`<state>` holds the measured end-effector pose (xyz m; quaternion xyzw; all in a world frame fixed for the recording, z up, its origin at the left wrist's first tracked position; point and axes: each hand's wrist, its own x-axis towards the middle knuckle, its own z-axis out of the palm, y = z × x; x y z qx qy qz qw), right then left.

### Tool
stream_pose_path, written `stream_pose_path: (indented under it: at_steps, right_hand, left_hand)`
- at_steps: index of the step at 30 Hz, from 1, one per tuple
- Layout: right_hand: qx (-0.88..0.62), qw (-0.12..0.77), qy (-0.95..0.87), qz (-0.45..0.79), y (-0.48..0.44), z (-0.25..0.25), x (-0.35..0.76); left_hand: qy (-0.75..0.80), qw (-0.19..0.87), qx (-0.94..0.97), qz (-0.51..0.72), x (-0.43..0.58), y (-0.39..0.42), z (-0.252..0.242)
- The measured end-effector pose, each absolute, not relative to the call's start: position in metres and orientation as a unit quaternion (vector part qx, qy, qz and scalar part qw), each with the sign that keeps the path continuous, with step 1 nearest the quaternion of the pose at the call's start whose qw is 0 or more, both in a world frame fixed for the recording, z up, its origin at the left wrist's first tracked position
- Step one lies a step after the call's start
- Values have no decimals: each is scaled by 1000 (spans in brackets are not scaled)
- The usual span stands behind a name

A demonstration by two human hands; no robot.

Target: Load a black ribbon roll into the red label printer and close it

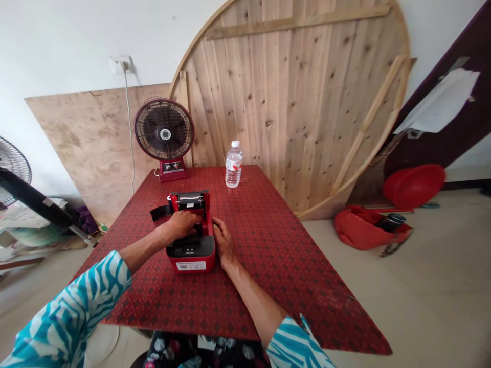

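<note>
A red and black label printer point(196, 263) stands on the table with its lid raised at the back. My left hand point(183, 225) reaches down into its open compartment from the left. The fingertips are hidden inside, so I cannot make out what they touch. Against the printer's right wall lies my right hand point(223, 240), its fingers bent along the side and gripping it. A black strap point(161, 212) sticks out at the printer's left rear.
The red patterned table point(276, 255) carries a small dark red fan point(164, 130) and a water bottle point(233, 166) at its far end. A round wooden panel point(291, 102) leans on the wall behind. Red basins point(355, 232) lie on the floor at right.
</note>
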<state>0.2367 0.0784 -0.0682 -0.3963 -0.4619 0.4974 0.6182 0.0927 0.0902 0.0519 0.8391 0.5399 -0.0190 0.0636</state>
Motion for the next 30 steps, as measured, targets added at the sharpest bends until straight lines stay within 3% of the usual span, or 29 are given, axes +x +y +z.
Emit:
stream_pose_path:
  at_steps: [8,14,30]
  right_hand:
    - [-406,622,-451,495,77,-65,236]
    - [-403,618,-452,501,74,-60,237]
    - [-424,617,-427,507,78,-65,237]
  left_hand:
    - [478,161,850,151,60,70,66]
    - [562,100,712,409,36,55,79]
    - [543,220,689,426,24,76,64]
